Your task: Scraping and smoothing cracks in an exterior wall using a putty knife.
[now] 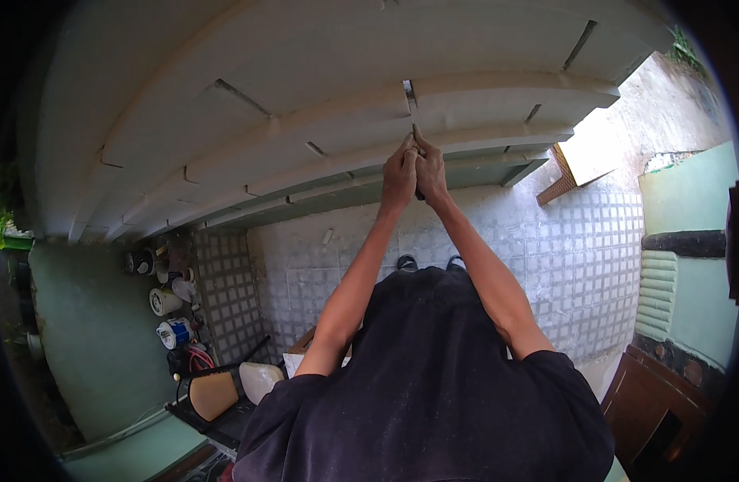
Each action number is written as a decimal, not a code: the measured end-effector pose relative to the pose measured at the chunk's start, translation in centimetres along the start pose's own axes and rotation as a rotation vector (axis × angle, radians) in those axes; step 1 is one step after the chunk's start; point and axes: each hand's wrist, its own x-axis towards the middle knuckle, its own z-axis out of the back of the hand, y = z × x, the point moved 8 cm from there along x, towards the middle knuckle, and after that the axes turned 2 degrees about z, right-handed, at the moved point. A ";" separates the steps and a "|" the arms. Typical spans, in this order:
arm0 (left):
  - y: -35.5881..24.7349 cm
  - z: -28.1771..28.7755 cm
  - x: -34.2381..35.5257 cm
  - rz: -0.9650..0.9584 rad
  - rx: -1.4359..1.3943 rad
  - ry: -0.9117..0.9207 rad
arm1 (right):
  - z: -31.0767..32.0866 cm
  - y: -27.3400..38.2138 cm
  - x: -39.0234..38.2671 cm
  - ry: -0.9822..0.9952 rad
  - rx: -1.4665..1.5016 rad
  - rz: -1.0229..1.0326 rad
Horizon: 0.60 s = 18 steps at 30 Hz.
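Straight ahead of me, both arms reach up to a pale wall (329, 120) of stepped horizontal ridges, cut by several narrow slots. My left hand (398, 175) and my right hand (430, 167) are pressed together, fingers closed around one slim hand tool. Its dark handle end (420, 194) shows below the hands; the fingers hide most of the rest, so its exact kind cannot be made out. One right finger points up along it. The tool's upper end meets the wall just under an upright slot (409, 93) with a bright gap.
Below lies a patterned tile floor (578, 257), my shoes (407, 263) on it. Paint buckets (175, 332) line the left side, near a chair with a tan back (212, 395). A white-topped stand with a brown woven side (555, 178) is at the right. A brown wooden panel (650, 406) is lower right.
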 end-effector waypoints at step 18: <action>-0.2 0.1 -0.4 0.042 -0.025 0.000 | 0.5 2.0 -0.5 -0.011 0.016 0.047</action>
